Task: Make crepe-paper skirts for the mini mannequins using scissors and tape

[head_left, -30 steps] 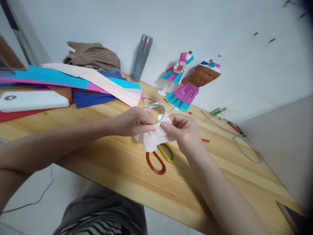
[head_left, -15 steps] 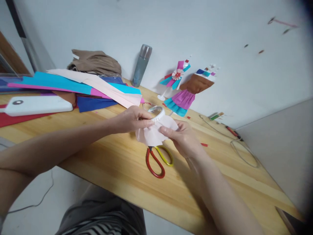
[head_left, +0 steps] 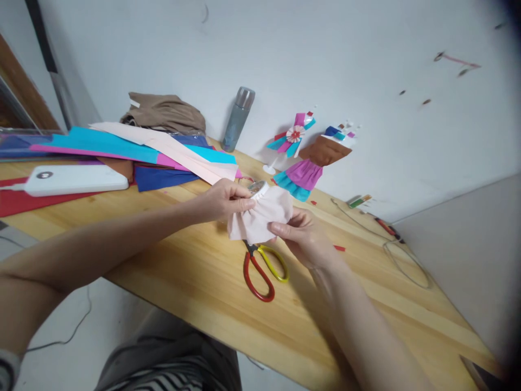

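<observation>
Above the table, a pale pink sheet (head_left: pixel 259 220), paper or thin fabric, flares in gathered folds from the rim of a white ring (head_left: pixel 259 188) that resembles a tape roll. My left hand (head_left: pixel 228 202) pinches the gathered edge at the ring between thumb and fingers. On the other side, my right hand (head_left: pixel 299 234) is closed on the loose lower edge of the pink sheet, thumb on top. Just below lie scissors (head_left: pixel 258 274) with one red and one yellow handle, their blades mostly hidden under the sheet.
Coloured sheets (head_left: pixel 109 145) are piled at the left behind a white device (head_left: pixel 77 180). A brown cloth bundle (head_left: pixel 166 113) and a grey bottle (head_left: pixel 239 119) stand at the back. Two paper dress figures (head_left: pixel 305 174) are beside the wall. A cable (head_left: pixel 401 266) lies at the right.
The ring has tilted, so less of its opening shows. My right hand has shifted slightly down along the pink sheet's edge. The view has moved a little.
</observation>
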A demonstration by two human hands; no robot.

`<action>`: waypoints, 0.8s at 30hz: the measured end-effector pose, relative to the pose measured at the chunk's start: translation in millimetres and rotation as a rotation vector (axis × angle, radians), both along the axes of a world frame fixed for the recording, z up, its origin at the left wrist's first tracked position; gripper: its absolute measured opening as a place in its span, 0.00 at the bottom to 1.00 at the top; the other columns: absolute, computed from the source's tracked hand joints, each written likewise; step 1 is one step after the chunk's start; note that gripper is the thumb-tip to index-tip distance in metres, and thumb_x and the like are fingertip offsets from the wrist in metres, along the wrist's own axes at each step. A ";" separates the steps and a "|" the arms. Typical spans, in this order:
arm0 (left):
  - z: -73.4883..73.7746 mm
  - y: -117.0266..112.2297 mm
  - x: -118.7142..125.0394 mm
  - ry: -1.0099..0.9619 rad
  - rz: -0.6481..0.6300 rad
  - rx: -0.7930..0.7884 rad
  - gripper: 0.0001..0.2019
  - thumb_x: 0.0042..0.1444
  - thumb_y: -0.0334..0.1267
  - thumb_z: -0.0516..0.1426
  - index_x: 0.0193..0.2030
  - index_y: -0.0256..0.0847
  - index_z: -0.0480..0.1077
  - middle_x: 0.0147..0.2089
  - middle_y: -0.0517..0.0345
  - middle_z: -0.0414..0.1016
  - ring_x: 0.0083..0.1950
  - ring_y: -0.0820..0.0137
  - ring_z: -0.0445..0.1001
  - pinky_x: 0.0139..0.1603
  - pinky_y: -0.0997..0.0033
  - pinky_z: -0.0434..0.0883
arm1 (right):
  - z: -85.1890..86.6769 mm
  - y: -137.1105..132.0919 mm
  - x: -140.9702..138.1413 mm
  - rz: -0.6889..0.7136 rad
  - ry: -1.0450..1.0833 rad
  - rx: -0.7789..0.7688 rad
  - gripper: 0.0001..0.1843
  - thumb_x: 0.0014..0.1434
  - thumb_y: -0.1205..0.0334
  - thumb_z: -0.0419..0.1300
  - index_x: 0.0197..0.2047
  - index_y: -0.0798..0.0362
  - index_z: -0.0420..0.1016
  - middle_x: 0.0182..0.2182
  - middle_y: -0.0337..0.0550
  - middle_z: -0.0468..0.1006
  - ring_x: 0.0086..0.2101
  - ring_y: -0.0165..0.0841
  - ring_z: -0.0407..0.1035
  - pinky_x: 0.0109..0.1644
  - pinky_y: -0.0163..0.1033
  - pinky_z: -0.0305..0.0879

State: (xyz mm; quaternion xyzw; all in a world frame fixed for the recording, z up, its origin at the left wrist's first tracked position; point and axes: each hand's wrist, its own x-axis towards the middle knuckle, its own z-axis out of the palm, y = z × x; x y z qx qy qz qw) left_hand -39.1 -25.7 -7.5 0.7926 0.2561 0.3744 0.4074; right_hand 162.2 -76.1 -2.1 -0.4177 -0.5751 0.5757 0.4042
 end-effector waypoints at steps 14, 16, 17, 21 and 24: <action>-2.7 1.9 -0.2 0.033 -0.022 -0.035 0.14 0.53 0.42 0.53 0.23 0.33 0.67 0.21 0.63 0.60 0.25 0.77 0.60 0.25 0.79 0.58 | 10.5 6.4 10.0 0.021 0.054 -0.049 0.12 0.40 0.57 0.71 0.23 0.54 0.75 0.14 0.34 0.67 0.17 0.24 0.57 0.21 0.32 0.53; -3.1 2.4 0.2 0.040 -0.007 -0.019 0.15 0.53 0.43 0.52 0.23 0.34 0.66 0.22 0.63 0.60 0.25 0.77 0.60 0.25 0.78 0.58 | 10.5 8.0 12.3 0.018 0.038 -0.031 0.13 0.41 0.56 0.71 0.21 0.54 0.74 0.13 0.34 0.66 0.16 0.24 0.56 0.21 0.33 0.51; -3.0 2.5 0.4 0.041 0.000 -0.007 0.15 0.53 0.43 0.52 0.22 0.34 0.66 0.21 0.63 0.59 0.25 0.77 0.59 0.25 0.78 0.57 | 10.3 8.6 12.8 0.006 0.034 -0.027 0.14 0.42 0.55 0.70 0.20 0.54 0.73 0.13 0.35 0.67 0.16 0.24 0.56 0.21 0.33 0.51; -1.5 2.3 0.3 0.059 0.035 0.089 0.15 0.54 0.41 0.52 0.21 0.35 0.62 0.21 0.64 0.55 0.25 0.78 0.57 0.24 0.79 0.54 | 9.1 10.6 12.9 -0.136 0.023 0.004 0.15 0.43 0.54 0.69 0.19 0.54 0.70 0.15 0.38 0.70 0.17 0.25 0.59 0.20 0.33 0.51; -0.5 2.3 -0.3 0.089 0.070 0.159 0.16 0.55 0.40 0.51 0.19 0.35 0.59 0.21 0.64 0.53 0.24 0.79 0.55 0.24 0.78 0.52 | 8.8 13.4 15.5 -0.155 -0.001 -0.006 0.14 0.42 0.54 0.69 0.20 0.54 0.71 0.16 0.38 0.70 0.17 0.26 0.60 0.20 0.33 0.53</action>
